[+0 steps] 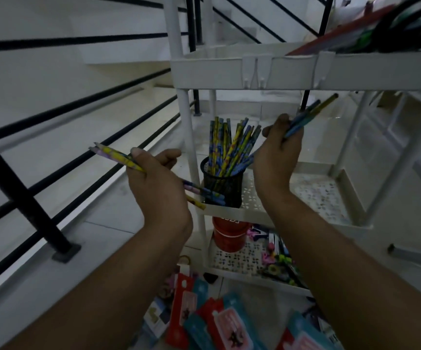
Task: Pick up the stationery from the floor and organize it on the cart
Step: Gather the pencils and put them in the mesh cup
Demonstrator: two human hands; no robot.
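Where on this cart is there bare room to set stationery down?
The middle shelf is bare from the mesh pencil cup to its right rim. The bottom shelf has a small patch between the red bucket and the colourful pile. Crowded: the floor packets and the top shelf at its right end.

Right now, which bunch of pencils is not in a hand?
The bunch standing in the black mesh cup on the cart; the left hand and right hand grip the others.

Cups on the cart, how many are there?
2. A black mesh cup of pencils stands on the middle shelf; a red cup sits on the bottom shelf, below it. Others may be hidden on the top shelf.
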